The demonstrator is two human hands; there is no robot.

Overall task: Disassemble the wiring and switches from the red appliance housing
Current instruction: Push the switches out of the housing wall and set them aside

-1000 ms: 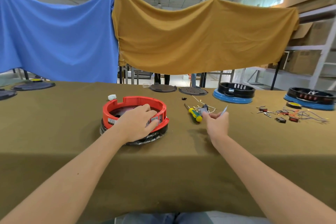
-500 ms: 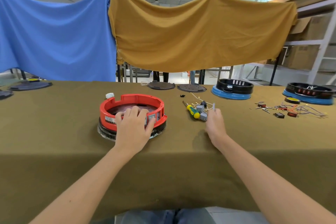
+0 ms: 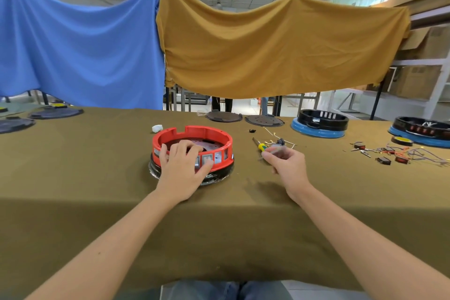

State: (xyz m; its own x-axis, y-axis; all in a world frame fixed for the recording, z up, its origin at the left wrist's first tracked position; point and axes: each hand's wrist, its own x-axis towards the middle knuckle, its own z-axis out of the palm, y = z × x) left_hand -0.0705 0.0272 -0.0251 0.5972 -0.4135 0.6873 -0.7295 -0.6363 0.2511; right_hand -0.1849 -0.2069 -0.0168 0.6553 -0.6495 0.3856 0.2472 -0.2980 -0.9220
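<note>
while left hand (image 3: 181, 168) stays curled on red housing (image 3: 214, 133), right hand (image 3: 288, 165) curls leftward, grip contents blurred.

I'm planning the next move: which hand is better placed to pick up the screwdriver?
Likely right. The right hand is just beside the screwdriver, though blur hides whether it holds anything; the left hand grips the red housing.

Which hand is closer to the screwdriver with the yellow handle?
The right hand. It hovers just beside the yellow-handled screwdriver, on the person's side, fingers blurred. The left hand grips the round red plastic housing, farther off to the screwdriver's left.
</note>
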